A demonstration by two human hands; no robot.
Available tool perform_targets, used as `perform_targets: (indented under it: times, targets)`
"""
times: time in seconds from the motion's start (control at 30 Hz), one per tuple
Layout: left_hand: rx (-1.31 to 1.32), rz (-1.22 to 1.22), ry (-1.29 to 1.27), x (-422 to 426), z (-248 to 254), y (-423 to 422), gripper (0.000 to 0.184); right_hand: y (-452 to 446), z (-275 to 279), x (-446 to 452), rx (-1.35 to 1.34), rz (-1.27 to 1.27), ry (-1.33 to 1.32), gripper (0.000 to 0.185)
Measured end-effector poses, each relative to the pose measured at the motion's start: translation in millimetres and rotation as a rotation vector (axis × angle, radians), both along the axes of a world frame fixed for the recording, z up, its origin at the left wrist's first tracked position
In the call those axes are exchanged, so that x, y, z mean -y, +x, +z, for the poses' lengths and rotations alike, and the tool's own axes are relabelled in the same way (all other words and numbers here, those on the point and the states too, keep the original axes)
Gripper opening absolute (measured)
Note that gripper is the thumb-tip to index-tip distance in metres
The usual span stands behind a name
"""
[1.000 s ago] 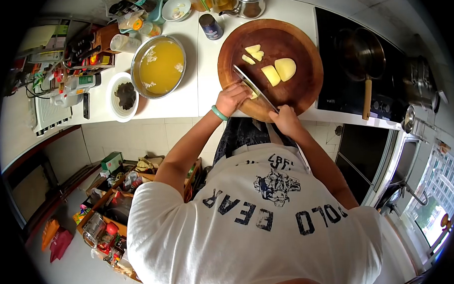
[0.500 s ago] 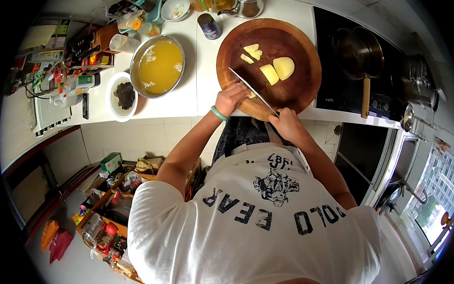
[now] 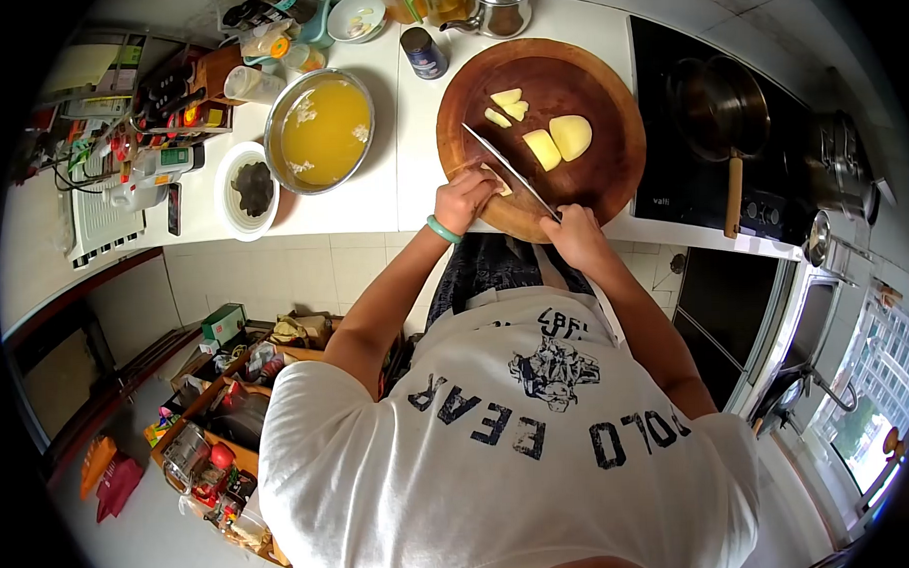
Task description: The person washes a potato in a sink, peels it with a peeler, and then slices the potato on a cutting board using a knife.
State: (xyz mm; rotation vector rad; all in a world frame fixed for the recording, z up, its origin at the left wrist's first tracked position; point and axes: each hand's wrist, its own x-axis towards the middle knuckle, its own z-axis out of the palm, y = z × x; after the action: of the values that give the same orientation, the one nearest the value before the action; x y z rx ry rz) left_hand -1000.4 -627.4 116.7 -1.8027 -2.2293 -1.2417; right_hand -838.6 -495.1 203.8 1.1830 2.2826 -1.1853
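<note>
A round wooden cutting board point(image 3: 602, 194) lies at the counter's front edge. My right hand point(image 3: 576, 235) is wrapped round the handle of a knife point(image 3: 508, 167), whose blade slants up and left over the board's near left part. Left of the blade, my left hand point(image 3: 465, 199), with a green bangle at the wrist, presses closed fingers on a pale yellow potato piece point(image 3: 499, 180), mostly hidden. Farther up the board are a potato half point(image 3: 571, 138), a potato chunk point(image 3: 542, 150) and several small pieces point(image 3: 509, 99).
Left of the board stand a metal bowl of yellow liquid point(image 3: 324, 135) and a white bowl with something dark point(image 3: 253, 188). A dark jar point(image 3: 423, 55) and a kettle point(image 3: 503, 10) stand behind. To the right, a pan point(image 3: 721, 104) sits on the black cooktop point(image 3: 661, 167).
The knife blade swung a little right and then back left, now lying slightly farther from my left fingers. More of the piece under them shows. The potato pieces farther up have stayed put.
</note>
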Motion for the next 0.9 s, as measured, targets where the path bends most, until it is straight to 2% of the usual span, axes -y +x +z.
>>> perform_targets:
  times: [0.1,0.27,0.4,0.47,0.67,0.73,0.9]
  targets:
    - [0.027,0.005,0.002,-1.7,-1.8,0.4,0.012,-2.5,18.5,3.7,-0.019,0.025,0.014,0.039]
    - [0.046,-0.013,0.021,-1.8,-2.5,-1.7,0.013,-3.3,16.7,7.3,0.052,0.025,-0.037,0.04]
    - [0.074,-0.028,0.035,-1.9,0.0,-0.8,0.011,-4.1,-6.0,8.0,0.015,-0.009,-0.116,0.041]
    - [0.068,-0.02,0.054,-2.2,-2.6,-1.3,0.01,-10.7,-26.2,9.6,0.115,0.022,-0.083,0.042]
    - [0.07,0.013,0.022,-0.8,1.6,1.6,0.008,-11.7,-22.6,4.7,0.06,0.051,-0.029,0.043]
    - [0.001,0.042,0.054,1.1,-0.9,2.4,0.008,-12.6,-12.3,3.5,0.056,0.06,-0.014,0.043]
    - [0.04,0.057,0.036,1.4,-6.1,3.2,0.011,-13.1,9.9,4.4,0.014,0.054,0.015,0.041]
